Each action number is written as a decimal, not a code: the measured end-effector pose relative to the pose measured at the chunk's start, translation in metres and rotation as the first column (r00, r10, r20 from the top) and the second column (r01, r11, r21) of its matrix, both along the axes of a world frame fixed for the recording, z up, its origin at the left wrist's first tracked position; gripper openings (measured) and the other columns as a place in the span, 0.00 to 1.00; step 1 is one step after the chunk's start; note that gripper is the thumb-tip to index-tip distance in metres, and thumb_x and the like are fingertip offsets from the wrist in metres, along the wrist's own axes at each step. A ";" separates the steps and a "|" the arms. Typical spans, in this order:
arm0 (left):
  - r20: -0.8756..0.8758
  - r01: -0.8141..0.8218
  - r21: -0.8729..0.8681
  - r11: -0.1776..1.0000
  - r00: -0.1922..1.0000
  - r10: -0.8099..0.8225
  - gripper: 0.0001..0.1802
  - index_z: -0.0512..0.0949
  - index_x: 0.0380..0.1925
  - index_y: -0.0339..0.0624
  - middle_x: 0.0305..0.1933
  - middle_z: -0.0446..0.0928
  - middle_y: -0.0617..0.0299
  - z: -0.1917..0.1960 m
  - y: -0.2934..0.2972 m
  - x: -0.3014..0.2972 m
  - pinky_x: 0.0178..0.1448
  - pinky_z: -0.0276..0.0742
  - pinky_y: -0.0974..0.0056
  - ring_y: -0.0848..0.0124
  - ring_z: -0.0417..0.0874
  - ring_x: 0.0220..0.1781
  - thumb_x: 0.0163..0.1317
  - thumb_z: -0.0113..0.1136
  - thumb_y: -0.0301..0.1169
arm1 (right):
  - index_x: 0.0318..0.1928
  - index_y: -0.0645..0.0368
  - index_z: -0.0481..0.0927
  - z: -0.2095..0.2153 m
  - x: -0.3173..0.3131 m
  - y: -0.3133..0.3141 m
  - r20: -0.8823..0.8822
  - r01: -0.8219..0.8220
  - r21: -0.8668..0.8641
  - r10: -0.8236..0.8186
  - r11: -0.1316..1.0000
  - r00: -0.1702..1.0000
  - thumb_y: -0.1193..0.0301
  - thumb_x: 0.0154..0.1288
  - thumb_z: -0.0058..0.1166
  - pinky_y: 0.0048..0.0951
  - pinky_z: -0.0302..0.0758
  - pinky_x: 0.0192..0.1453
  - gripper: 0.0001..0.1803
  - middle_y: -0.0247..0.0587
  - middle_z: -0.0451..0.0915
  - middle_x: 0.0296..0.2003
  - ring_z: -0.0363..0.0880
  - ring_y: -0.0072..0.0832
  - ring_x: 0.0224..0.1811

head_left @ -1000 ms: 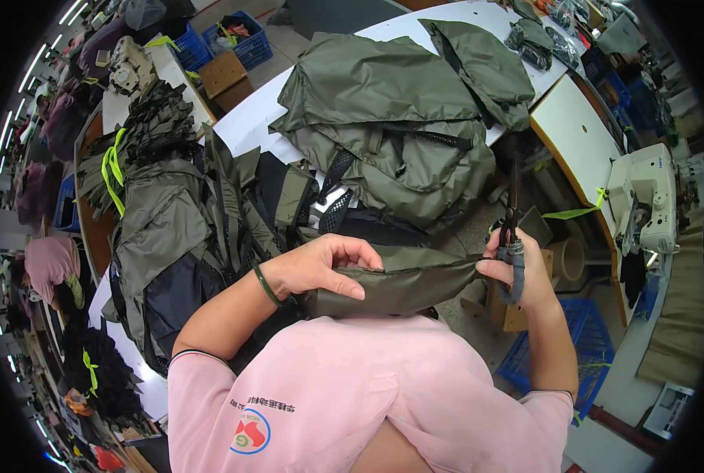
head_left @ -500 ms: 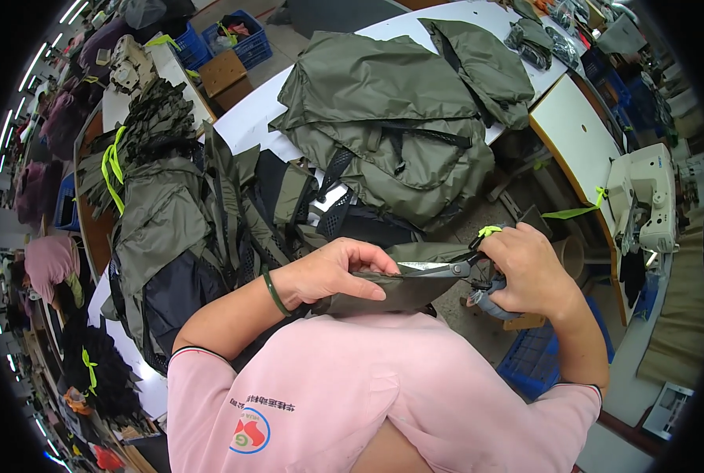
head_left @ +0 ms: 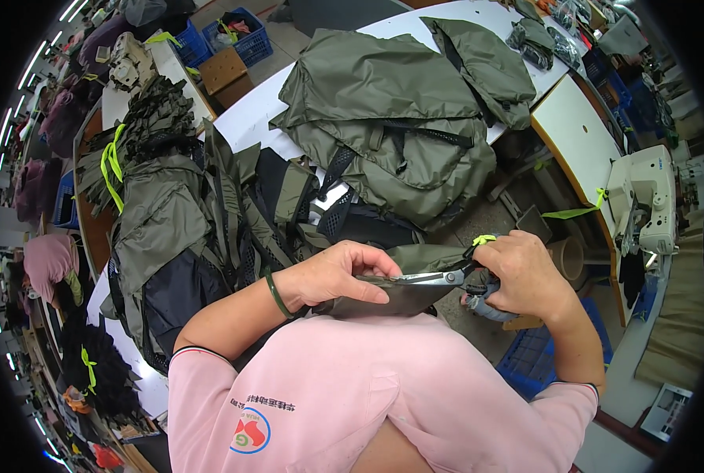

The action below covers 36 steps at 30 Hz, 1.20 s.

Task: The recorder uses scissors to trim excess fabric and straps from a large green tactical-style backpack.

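Observation:
Close in front of my chest, my left hand (head_left: 342, 273) pinches the edge of an olive-green fabric piece (head_left: 403, 299) between thumb and fingers. My right hand (head_left: 525, 272) is wrapped around the handles of a pair of scissors (head_left: 450, 278), which carry a bit of yellow-green ribbon (head_left: 484, 239). The blades point left along the fabric edge, and their tips are right by my left fingertips. Whether the tips touch the cloth cannot be made out. Beyond my hands lie olive backpacks (head_left: 399, 79) with black straps and mesh.
Another olive bag (head_left: 162, 213) and a stack of dark fabric pieces tied with yellow-green ribbon (head_left: 113, 167) lie at the left. A sewing machine (head_left: 644, 201) stands on a white table (head_left: 573, 118) at the right. Below it is a blue crate (head_left: 533, 347).
My right hand has shifted slightly left and down with the scissors, and the blades look closer together. My left hand keeps its pinch on the fabric, almost unmoved.

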<state>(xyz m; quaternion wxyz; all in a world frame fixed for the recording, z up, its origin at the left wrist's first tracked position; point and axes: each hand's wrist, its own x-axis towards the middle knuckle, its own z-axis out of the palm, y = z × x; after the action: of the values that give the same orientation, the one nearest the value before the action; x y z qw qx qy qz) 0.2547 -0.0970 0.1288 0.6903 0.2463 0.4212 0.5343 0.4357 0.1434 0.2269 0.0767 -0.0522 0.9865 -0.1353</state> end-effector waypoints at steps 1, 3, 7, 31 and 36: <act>0.000 0.001 -0.001 1.000 1.000 -0.001 0.20 0.81 0.46 0.38 0.40 0.80 0.69 0.001 0.000 0.000 0.53 0.74 0.74 0.81 0.78 0.43 0.51 0.73 0.20 | 0.26 0.56 0.72 0.000 0.001 0.000 0.024 0.002 0.009 -0.003 1.000 1.000 0.70 0.34 0.65 0.38 0.70 0.35 0.16 0.39 0.76 0.22 0.78 0.42 0.29; -0.008 0.000 0.016 1.000 1.000 0.000 0.19 0.82 0.45 0.38 0.40 0.80 0.69 0.005 0.001 0.001 0.53 0.74 0.74 0.81 0.78 0.43 0.52 0.73 0.20 | 0.26 0.56 0.72 -0.002 0.003 0.001 0.025 0.006 0.004 -0.006 1.000 1.000 0.70 0.36 0.66 0.39 0.71 0.35 0.15 0.39 0.77 0.22 0.79 0.42 0.29; -0.038 -0.047 0.025 0.999 0.998 0.048 0.18 0.82 0.45 0.38 0.39 0.80 0.70 0.003 0.003 0.002 0.51 0.73 0.73 0.81 0.77 0.42 0.52 0.72 0.20 | 0.25 0.58 0.74 -0.010 0.004 0.001 -0.077 0.092 -0.125 -0.102 0.988 0.992 0.61 0.41 0.76 0.34 0.72 0.32 0.22 0.40 0.79 0.22 0.79 0.39 0.25; -0.022 -0.435 0.071 0.898 0.899 0.437 0.05 0.77 0.37 0.40 0.36 0.79 0.69 -0.014 -0.012 -0.011 0.46 0.72 0.74 0.81 0.76 0.38 0.66 0.61 0.28 | 0.34 0.60 0.73 -0.047 -0.013 -0.029 0.281 0.407 -0.856 -0.375 0.318 0.883 0.80 0.54 0.66 0.21 0.73 0.38 0.13 0.32 0.78 0.30 0.75 0.17 0.32; -0.280 -0.404 0.295 0.866 0.830 0.483 0.13 0.74 0.46 0.40 0.48 0.77 0.62 -0.013 -0.008 -0.023 0.59 0.70 0.66 0.73 0.76 0.48 0.65 0.61 0.34 | 0.34 0.59 0.73 -0.046 -0.009 -0.030 0.287 0.408 -0.871 -0.391 0.274 0.874 0.80 0.55 0.66 0.20 0.72 0.38 0.13 0.32 0.78 0.31 0.74 0.16 0.33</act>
<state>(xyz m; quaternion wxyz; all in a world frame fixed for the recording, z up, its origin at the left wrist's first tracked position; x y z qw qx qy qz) 0.2322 -0.1049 0.1157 0.4295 0.3066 0.5184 0.6729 0.4264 0.1135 0.1810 0.0064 0.1645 0.7256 -0.6681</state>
